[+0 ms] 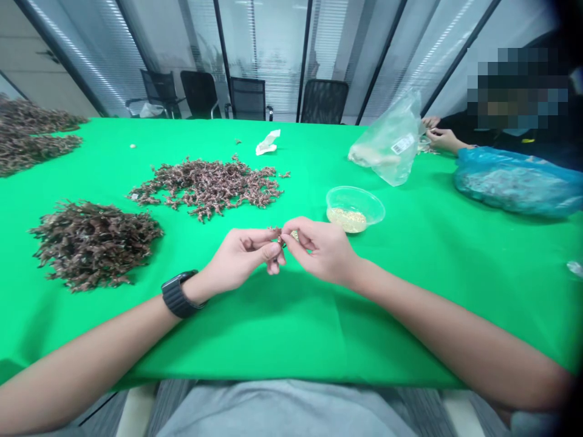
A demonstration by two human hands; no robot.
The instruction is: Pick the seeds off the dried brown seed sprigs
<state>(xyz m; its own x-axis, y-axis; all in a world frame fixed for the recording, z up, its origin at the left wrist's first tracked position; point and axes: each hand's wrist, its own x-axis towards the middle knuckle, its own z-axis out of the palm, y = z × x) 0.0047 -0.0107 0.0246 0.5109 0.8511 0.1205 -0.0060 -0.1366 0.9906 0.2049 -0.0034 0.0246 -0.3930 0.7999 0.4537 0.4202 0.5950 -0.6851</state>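
Above the green cloth, my left hand (246,255) pinches a small brown figure-like piece (280,240) between thumb and fingers. My right hand (321,249) meets it there, its thumb and forefinger pressed together against the same piece. Some tiny gold-coloured bits (294,235) show within the curled right fingers. What exactly the right fingertips pinch is too small to make out. Beyond my right hand stands a clear plastic bowl (374,209) with a layer of similar gold bits. Behind my left hand spreads a loose heap of brown pieces (214,185); a denser heap (95,243) lies to its left.
More brown pieces (34,133) are piled at the far left. A crumpled white paper (268,143), a clear plastic bag (387,145) and a filled blue bag (514,185) lie on the table. At the far right, another person's hand (444,139) is at work. Chairs (324,102) stand behind.
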